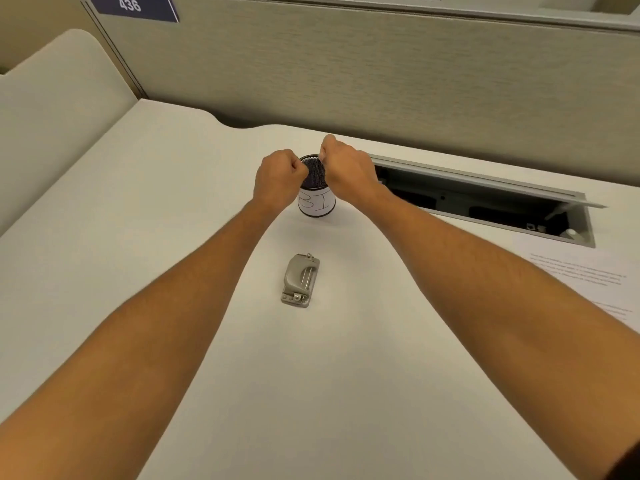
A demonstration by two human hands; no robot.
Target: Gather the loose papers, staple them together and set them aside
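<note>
A black mesh cup (317,199) with a white label stands upright in the middle of the white desk (138,202). My left hand (278,181) and my right hand (346,168) are both at its rim, one on each side, fingers curled closed against the edge. A small grey metal stapler (300,280) lies flat on the desk, nearer to me than the cup, untouched. Printed white papers (588,278) lie at the right edge of the desk, partly hidden behind my right forearm.
An open cable tray (485,195) is sunk into the desk behind and right of the cup. A beige partition wall (346,71) runs along the back. A rounded panel (52,81) borders the left side, with a blue sign above it.
</note>
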